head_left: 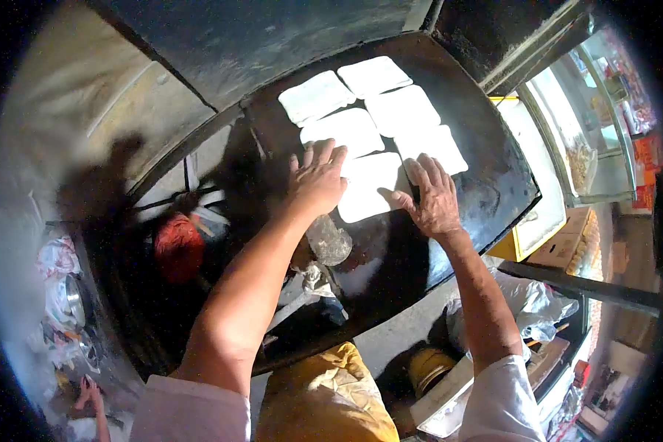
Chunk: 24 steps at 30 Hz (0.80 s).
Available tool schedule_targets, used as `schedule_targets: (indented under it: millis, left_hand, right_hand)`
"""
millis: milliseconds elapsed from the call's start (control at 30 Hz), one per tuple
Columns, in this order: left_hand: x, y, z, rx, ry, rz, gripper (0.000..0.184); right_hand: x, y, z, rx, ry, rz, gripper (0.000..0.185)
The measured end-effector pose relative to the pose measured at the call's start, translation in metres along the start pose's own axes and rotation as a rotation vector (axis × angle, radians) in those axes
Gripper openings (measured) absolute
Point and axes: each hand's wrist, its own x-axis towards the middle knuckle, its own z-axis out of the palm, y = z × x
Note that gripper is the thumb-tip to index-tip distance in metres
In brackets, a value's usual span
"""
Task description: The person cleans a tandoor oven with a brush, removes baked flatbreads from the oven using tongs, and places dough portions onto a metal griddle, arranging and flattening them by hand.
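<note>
Several flat white rectangular dough pieces (372,121) lie in two rows on a dark flat griddle (486,173). Around the nearest dough piece (368,191), my two hands are placed on either side. My left hand (320,180) is at its left edge, fingers apart, with the fingertips over the lower edge of the piece behind. At the right edge, my right hand (435,195) has its fingers stretched out and its thumb on or just above the dough; contact is hard to tell.
Below the griddle's left side are a red object (178,247) and a grey rounded lump (331,244). To the right stand a yellow-edged white tray (541,214), a cardboard box (563,239) and plastic bags (534,302). Another person's hand (90,394) shows at lower left.
</note>
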Motion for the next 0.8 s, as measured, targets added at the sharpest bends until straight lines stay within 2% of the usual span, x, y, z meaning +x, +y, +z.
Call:
schedule_targets:
  millis: [100,133,200,233,267,300,333,367,400,433,467,500,533,600,667,733,800]
  left_hand:
    - [-0.033,0.003,-0.017,-0.098,0.198,0.109,0.074]
    - [-0.051,0.002,-0.028,-0.122,0.298,0.178,0.076]
    - [-0.104,-0.003,-0.047,-0.328,0.307,0.226,0.072]
    - [-0.136,-0.009,-0.043,-0.374,0.336,0.229,0.067]
    - [-0.173,-0.019,-0.038,-0.518,0.344,0.256,0.062]
    - [-0.214,-0.034,-0.028,-0.561,0.324,0.246,0.057]
    - [-0.256,-0.046,-0.026,-0.661,0.29,0.206,0.049]
    - [-0.3,-0.065,-0.024,-0.774,0.233,0.095,0.046]
    - [-0.35,-0.083,-0.016,-0.893,0.176,-0.027,0.042]
    - [-0.398,-0.105,-0.002,-0.916,0.253,-0.168,0.037]
    - [-0.444,-0.129,0.015,-0.937,0.338,-0.295,0.033]
    - [-0.491,-0.158,0.023,-0.903,0.437,-0.412,0.028]
    - [-0.541,-0.187,0.04,-0.89,0.475,-0.465,0.028]
    - [-0.63,-0.257,0.067,-1.447,0.879,-0.796,0.03]
    - [-0.698,-0.305,0.033,-1.226,0.962,-1.104,0.03]
    - [-0.775,-0.373,0.041,-1.281,1.12,-1.132,0.027]
    - [-0.833,-0.422,0.023,-1.249,1.146,-1.292,0.03]
  right_hand:
    - [-0.006,-0.023,-0.013,0.12,-0.028,0.052,0.076]
    - [-0.017,-0.041,-0.016,0.109,-0.027,0.02,0.073]
    - [-0.029,-0.071,-0.021,0.11,-0.095,-0.155,0.069]
    - [-0.031,-0.079,-0.008,0.039,-0.202,-0.131,0.064]
    - [-0.031,-0.076,0.007,0.154,-0.186,-0.121,0.059]
    - [-0.023,-0.09,-0.006,0.598,-0.25,0.124,0.053]
    - [-0.022,-0.124,-0.037,0.881,-0.178,0.148,0.057]
    - [-0.021,-0.158,-0.069,1.163,-0.105,0.154,0.061]
    - [-0.03,-0.201,-0.098,1.592,-0.14,0.11,0.068]
    - [-0.04,-0.244,-0.128,2.025,-0.309,-0.063,0.069]
    - [-0.056,-0.302,-0.163,2.183,-0.357,-0.311,0.077]
    - [-0.076,-0.35,-0.184,2.249,-0.445,-0.474,0.076]
    - [-0.099,-0.391,-0.196,2.257,-0.54,-0.551,0.076]
    - [-0.148,-0.469,-0.204,2.221,-0.658,-0.589,0.076]
    - [-0.186,-0.533,-0.203,2.179,-0.734,-0.587,0.076]
    - [-0.212,-0.592,-0.209,2.145,-0.765,-0.599,0.076]
    - [-0.233,-0.642,-0.217,2.117,-0.784,-0.614,0.076]
